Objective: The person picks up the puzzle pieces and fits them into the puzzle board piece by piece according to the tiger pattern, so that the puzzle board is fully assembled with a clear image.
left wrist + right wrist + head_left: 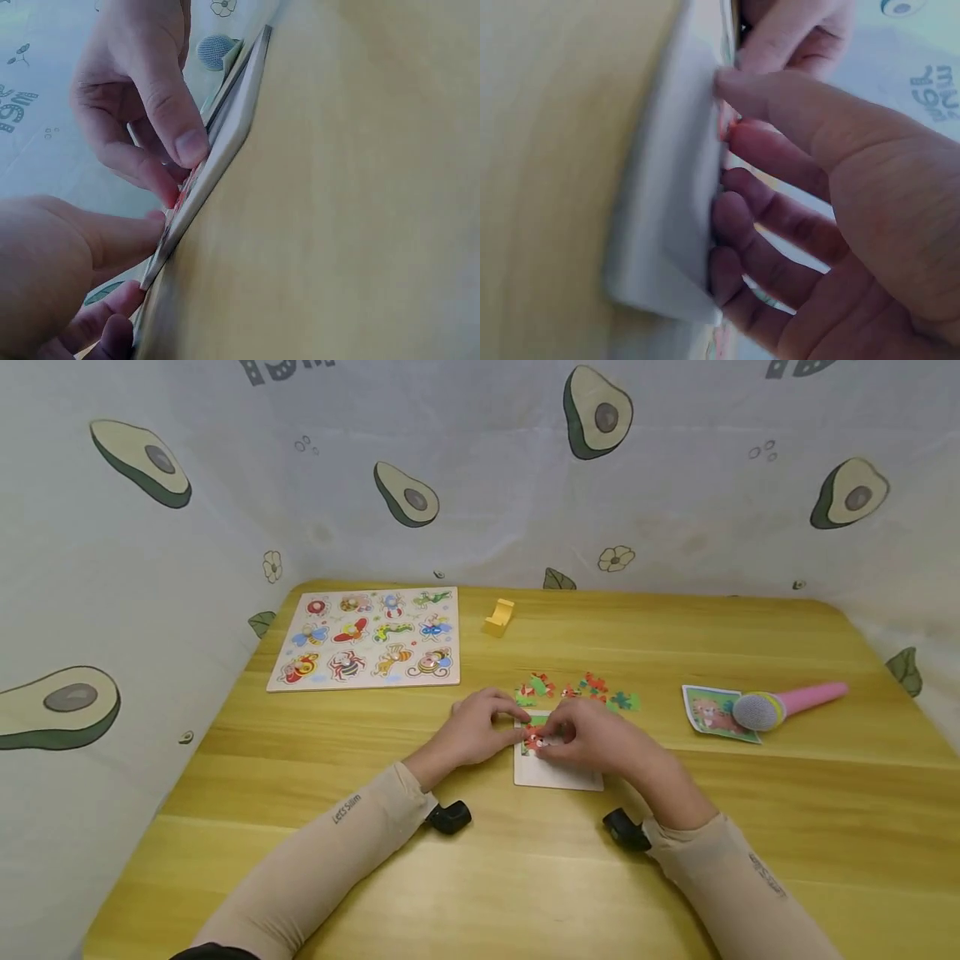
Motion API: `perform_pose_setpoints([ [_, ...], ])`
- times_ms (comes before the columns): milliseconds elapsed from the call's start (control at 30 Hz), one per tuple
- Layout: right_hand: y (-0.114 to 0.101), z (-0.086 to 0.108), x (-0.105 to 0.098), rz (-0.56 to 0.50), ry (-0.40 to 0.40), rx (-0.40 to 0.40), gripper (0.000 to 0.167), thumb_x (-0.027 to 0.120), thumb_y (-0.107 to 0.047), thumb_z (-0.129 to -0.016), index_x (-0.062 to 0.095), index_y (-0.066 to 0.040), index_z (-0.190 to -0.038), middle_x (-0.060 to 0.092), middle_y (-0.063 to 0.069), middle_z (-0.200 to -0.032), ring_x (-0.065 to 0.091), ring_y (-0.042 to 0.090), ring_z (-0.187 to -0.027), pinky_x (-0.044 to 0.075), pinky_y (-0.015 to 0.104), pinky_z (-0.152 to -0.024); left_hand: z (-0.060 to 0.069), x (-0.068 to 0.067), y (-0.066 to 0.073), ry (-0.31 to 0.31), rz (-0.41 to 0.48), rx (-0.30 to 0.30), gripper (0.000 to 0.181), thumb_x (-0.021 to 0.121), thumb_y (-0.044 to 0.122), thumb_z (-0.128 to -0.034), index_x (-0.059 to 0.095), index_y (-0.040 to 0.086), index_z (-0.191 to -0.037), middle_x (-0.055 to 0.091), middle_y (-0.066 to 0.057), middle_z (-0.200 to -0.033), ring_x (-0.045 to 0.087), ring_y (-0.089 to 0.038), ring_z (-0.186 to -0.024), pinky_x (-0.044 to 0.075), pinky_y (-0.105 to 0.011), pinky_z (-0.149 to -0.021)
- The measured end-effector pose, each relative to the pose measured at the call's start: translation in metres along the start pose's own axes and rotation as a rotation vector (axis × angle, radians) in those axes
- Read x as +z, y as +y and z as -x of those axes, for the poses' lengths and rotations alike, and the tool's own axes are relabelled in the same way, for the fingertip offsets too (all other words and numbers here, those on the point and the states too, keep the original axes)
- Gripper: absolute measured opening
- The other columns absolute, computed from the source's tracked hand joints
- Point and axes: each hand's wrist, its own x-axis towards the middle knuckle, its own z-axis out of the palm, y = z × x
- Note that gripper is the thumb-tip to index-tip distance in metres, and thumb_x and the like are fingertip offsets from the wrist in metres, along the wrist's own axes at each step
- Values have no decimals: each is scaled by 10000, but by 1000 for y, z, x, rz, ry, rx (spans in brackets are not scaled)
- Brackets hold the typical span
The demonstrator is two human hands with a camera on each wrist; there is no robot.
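Note:
A small white puzzle board lies on the table with a few joined red and green pieces at its upper left. My left hand holds the board's left edge, thumb on the pieces and index finger by the upper corner. Over the board, my right hand pinches a reddish puzzle piece between thumb and index finger, against the board; the fingers mostly hide it. The right hand's other fingers rest curled on the board in the right wrist view. Loose puzzle pieces lie just beyond the board.
A wooden insect peg puzzle lies at the back left, with a small yellow block to its right. On the right, a pink toy microphone rests partly over a picture card. An avocado-print cloth hangs behind the table.

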Motion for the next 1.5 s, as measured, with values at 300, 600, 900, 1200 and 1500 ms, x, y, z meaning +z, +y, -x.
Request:
perform_pose_setpoints([
  [300,6,-2,-3,13,26,29,106,820,-244,-866,783,-148,-893,627,-63,-794,532,147,-702,463,307,-618,-4,-6,-4,-82,-19,35,375,805,410,-851,734,270,-1192,538,30,-1310,493,-162,-1213,300,-438,-959],
  [600,8,-4,-7,32,15,-1,67,812,-229,-874,784,-178,-841,652,-77,-835,564,130,-747,488,319,-654,-6,-18,-8,-252,-78,122,957,908,555,-659,509,251,-1473,383,12,-1469,356,-217,-1313,288,-410,-982],
  [900,10,0,-10,11,-24,-11,50,798,-215,-887,797,-167,-902,661,-77,-880,569,130,-775,494,318,-678,-1,-17,-8,-272,-81,95,1059,905,571,-651,428,239,-1537,351,11,-1500,319,-230,-1343,282,-403,-1012],
  [1200,14,6,-18,-4,-5,33,148,822,-121,-850,791,-99,-992,659,12,-962,588,166,-792,513,340,-704,0,-17,-9,-277,-81,86,1049,903,570,-656,427,253,-1536,338,5,-1514,312,-234,-1356,279,-402,-1020],
  [1500,19,6,-19,72,-31,64,212,789,-168,-891,793,-73,-1082,620,1,-940,528,178,-777,475,334,-672,1,-16,-9,-278,-87,90,1041,897,571,-665,427,250,-1537,340,1,-1516,310,-236,-1356,281,-403,-1016],
])
